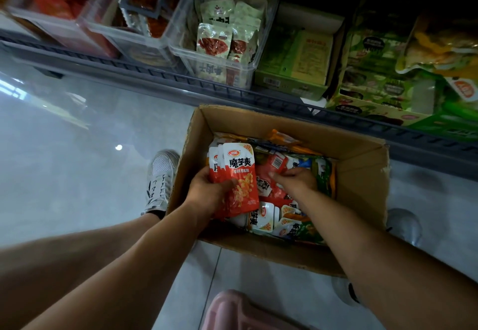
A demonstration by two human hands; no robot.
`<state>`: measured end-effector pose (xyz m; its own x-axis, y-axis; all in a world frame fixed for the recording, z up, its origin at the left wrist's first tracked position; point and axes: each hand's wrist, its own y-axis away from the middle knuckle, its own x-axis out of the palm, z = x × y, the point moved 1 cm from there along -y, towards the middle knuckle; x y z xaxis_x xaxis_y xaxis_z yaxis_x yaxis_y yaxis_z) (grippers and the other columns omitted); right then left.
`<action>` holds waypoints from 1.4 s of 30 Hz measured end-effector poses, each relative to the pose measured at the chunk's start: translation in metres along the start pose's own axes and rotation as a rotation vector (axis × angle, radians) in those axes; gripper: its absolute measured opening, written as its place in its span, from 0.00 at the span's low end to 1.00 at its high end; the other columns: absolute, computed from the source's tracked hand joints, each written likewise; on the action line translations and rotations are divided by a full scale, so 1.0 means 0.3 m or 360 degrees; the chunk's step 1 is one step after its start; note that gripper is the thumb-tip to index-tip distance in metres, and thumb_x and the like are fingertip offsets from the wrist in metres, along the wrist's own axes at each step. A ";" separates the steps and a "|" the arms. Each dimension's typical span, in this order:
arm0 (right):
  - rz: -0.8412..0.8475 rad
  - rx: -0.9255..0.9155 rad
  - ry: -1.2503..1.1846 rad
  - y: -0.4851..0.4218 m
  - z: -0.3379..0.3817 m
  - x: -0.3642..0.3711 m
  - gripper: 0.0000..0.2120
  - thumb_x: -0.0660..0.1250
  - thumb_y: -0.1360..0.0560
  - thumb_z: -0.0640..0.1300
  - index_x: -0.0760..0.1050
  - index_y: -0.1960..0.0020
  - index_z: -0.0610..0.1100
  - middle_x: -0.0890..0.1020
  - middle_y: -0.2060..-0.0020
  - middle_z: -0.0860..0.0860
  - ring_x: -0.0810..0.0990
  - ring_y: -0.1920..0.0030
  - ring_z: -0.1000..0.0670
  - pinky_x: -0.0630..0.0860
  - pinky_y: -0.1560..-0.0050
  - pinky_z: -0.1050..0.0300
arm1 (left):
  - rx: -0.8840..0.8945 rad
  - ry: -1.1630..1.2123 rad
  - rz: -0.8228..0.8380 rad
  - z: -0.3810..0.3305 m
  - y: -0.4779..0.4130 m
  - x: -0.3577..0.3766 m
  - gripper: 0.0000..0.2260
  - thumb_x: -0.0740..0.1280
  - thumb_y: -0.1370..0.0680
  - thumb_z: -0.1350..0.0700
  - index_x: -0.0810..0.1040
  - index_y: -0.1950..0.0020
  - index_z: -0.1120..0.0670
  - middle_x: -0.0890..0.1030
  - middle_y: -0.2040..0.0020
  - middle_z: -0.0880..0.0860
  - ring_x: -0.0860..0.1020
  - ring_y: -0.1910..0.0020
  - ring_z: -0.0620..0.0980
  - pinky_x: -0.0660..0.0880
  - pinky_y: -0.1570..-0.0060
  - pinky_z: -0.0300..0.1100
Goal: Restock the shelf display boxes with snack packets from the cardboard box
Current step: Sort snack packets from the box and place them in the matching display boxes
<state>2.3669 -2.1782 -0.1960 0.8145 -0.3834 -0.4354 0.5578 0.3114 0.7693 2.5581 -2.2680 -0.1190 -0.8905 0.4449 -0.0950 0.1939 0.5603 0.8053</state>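
Observation:
An open cardboard box (362,174) stands on the floor below the shelf, filled with mixed snack packets. My left hand (207,192) grips a small stack of red and white snack packets (239,174), held upright over the box's left side. My right hand (297,179) reaches into the box's middle and pinches a red packet (271,172) lying among the others. Above, on the shelf, a clear plastic display box (227,71) holds white packets with red pictures. Green and orange packets fill the box's right and far parts.
More clear display boxes (103,27) with red snacks sit to the left on the shelf; green cardboard display boxes (297,71) stand to the right. A grey shelf rail (155,76) runs along the front. My shoe (160,177) is left of the box; a pink stool (232,311) is below.

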 end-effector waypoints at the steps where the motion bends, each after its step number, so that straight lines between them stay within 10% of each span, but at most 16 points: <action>1: -0.0015 0.0008 0.0040 0.005 0.011 0.007 0.19 0.78 0.31 0.56 0.78 0.48 0.45 0.80 0.53 0.49 0.77 0.53 0.49 0.75 0.50 0.55 | 0.0003 0.0000 0.0000 0.001 0.003 -0.002 0.23 0.75 0.24 0.58 0.74 0.30 0.49 0.82 0.36 0.54 0.81 0.39 0.57 0.78 0.38 0.61; 6: -0.0094 0.0024 0.0264 0.012 0.041 0.047 0.21 0.78 0.35 0.63 0.75 0.57 0.49 0.80 0.60 0.51 0.78 0.58 0.49 0.72 0.61 0.58 | -0.0010 0.0032 -0.0017 0.012 -0.002 -0.022 0.25 0.76 0.24 0.56 0.74 0.29 0.49 0.82 0.37 0.53 0.82 0.39 0.58 0.78 0.38 0.63; 15: -0.0068 -0.0038 -0.0133 0.002 -0.018 -0.001 0.15 0.79 0.30 0.43 0.78 0.48 0.42 0.84 0.50 0.45 0.82 0.52 0.46 0.79 0.47 0.51 | 0.0053 0.0021 0.0025 0.005 -0.008 -0.007 0.23 0.75 0.23 0.57 0.74 0.30 0.49 0.82 0.37 0.51 0.81 0.39 0.55 0.79 0.41 0.56; 19: 0.0056 -0.0222 -0.0234 0.085 -0.035 -0.073 0.15 0.73 0.24 0.40 0.75 0.40 0.43 0.83 0.47 0.49 0.82 0.51 0.50 0.79 0.52 0.52 | 0.0149 0.0013 0.0114 -0.006 0.014 0.000 0.20 0.74 0.23 0.58 0.74 0.34 0.49 0.82 0.43 0.49 0.82 0.48 0.48 0.78 0.58 0.44; 23: 0.0215 -0.0260 -0.0409 0.170 -0.014 -0.151 0.12 0.70 0.22 0.47 0.78 0.39 0.52 0.84 0.44 0.50 0.84 0.45 0.47 0.80 0.43 0.42 | 0.0174 0.0084 0.0150 -0.025 0.045 0.000 0.18 0.75 0.23 0.60 0.75 0.35 0.50 0.84 0.44 0.51 0.84 0.47 0.53 0.83 0.50 0.53; 30: 0.0264 -0.0452 -0.0347 0.319 0.037 -0.283 0.09 0.68 0.21 0.50 0.80 0.42 0.50 0.87 0.61 0.52 0.87 0.62 0.50 0.81 0.61 0.55 | 0.0225 0.0098 0.0171 -0.057 0.110 -0.013 0.21 0.76 0.24 0.58 0.75 0.33 0.49 0.85 0.42 0.53 0.86 0.47 0.55 0.82 0.44 0.60; 42: 0.0119 -0.0882 -0.0135 0.439 0.067 -0.397 0.08 0.66 0.19 0.47 0.84 0.46 0.49 0.86 0.63 0.50 0.78 0.68 0.56 0.74 0.63 0.65 | 0.0256 0.0161 0.0330 -0.076 0.186 0.013 0.22 0.76 0.24 0.58 0.75 0.33 0.52 0.86 0.43 0.55 0.87 0.50 0.55 0.84 0.51 0.54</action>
<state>2.3403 -2.1092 -0.0334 0.8521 -0.4043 -0.3324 0.5181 0.7417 0.4260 2.5561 -2.2510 -0.0612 -0.8599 0.4941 0.1278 0.4322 0.5718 0.6973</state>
